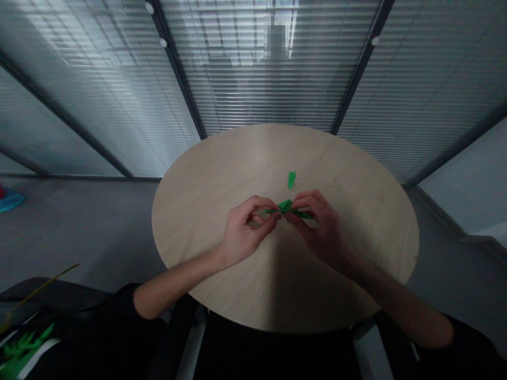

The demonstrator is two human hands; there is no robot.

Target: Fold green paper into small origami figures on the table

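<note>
As both hands are closing on it from either side, a folded piece of green paper [285,209] is being held over the middle of a round, pale wood table [356,211], though I can't tell whether it is touching the surface. Its narrow ends are sticking out to the left and right. The left hand [245,232] is gripping one side in a tight pinch, with its fingers curled inward, while the right hand [322,229] is pinching the other side just as narrowly, its fingertips [303,203] pressing on the top of the paper. Both hands are almost meeting at the fold. A small green paper scrap [292,179] is lying on the tabletop, just beyond them. Black sleeves [127,301] are covering the forearms only up near the elbows. Past the table's far edge, a glass partition with slatted blinds [269,95] is rising behind it. Down at the lower left, a green leaf-shaped cutout [24,348] is sitting beside a thin yellowish stalk [43,287], and a blue object [10,200] is showing on the grey floor [79,237].
</note>
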